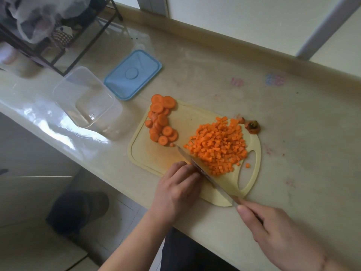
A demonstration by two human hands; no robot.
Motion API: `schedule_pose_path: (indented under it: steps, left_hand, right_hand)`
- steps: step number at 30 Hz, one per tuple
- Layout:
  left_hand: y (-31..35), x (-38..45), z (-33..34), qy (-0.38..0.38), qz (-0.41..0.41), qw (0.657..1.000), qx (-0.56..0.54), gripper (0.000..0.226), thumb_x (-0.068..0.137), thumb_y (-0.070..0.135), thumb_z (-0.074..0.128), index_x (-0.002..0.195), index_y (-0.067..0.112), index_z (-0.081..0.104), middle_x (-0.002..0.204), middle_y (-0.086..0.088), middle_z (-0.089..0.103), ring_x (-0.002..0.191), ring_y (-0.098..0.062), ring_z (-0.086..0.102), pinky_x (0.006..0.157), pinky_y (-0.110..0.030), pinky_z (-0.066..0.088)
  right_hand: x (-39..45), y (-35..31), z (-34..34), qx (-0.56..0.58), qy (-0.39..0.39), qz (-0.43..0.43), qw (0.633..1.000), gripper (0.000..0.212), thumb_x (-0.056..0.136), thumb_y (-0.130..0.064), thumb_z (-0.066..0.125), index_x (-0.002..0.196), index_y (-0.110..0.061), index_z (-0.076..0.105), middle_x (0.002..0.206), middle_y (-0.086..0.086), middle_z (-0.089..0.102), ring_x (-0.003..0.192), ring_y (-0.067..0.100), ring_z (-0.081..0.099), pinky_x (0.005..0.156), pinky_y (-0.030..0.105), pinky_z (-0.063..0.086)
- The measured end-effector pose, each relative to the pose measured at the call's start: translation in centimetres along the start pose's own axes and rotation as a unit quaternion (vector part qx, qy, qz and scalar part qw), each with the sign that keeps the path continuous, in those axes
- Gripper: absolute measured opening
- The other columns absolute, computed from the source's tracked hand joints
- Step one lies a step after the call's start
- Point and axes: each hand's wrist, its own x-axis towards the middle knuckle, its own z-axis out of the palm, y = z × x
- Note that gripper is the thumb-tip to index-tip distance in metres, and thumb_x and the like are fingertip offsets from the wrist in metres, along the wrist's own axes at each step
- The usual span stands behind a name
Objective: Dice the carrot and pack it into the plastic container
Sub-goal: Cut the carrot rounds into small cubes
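Dicing carrot on the cutting board (148,153)

Your right hand (281,233) gripped the knife (197,165); your left hand (179,186), fingers curled, pinned carrot by the diced pile (216,145).

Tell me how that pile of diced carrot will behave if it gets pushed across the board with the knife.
The diced carrot is a loose heap of small cubes, so it will probably spread rather than slide as one mass. Strays are likely: one cube already lies apart near the cutting board handle slot. The cubes look flat-sided, so they should tumble briefly, not roll far.
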Motion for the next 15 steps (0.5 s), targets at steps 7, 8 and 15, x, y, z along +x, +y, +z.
schedule_pose_path:
  steps: [7, 8, 15]
  left_hand:
    - [0.2, -0.4, -0.4, 0.007, -0.008, 1.0, 0.009, 0.01, 0.089, 0.005, 0.076, 0.097, 0.0, 0.076, 0.098, -0.015, 0.068, 0.098, -0.034, 0.066, 0.085, -0.04, 0.055]
    - [0.3, -0.4, -0.4, 0.008, -0.005, 1.0, 0.01, 0.009, 0.088, 0.004, 0.076, 0.096, -0.001, 0.076, 0.097, -0.015, 0.069, 0.097, -0.034, 0.066, 0.085, -0.04, 0.055]
    - [-0.1, -0.5, -0.2, -0.002, -0.006, 1.0, 0.004, 0.012, 0.088, 0.005, 0.074, 0.099, 0.0, 0.076, 0.104, -0.012, 0.072, 0.097, -0.032, 0.066, 0.086, -0.038, 0.055]
  right_hand:
    - [-0.8, 0.5, -0.7, 0.045, 0.018, 0.008, 0.999, 0.053, 0.077, -0.069, 0.034, 0.118, -0.048, 0.06, 0.044, -0.014, 0.043, 0.045, 0.003, 0.041, 0.049, 0.011, 0.032]
    - [-1.0, 0.5, -0.8, 0.044, 0.012, 0.011, 0.999, 0.055, 0.077, -0.07, 0.034, 0.12, -0.047, 0.059, 0.043, -0.016, 0.044, 0.045, 0.001, 0.044, 0.05, 0.008, 0.032]
    - [-1.7, -0.4, -0.6, 0.034, -0.002, 0.018, 0.999, 0.063, 0.069, -0.075, 0.033, 0.117, -0.045, 0.06, 0.052, -0.043, 0.048, 0.065, -0.022, 0.053, 0.058, -0.001, 0.035]
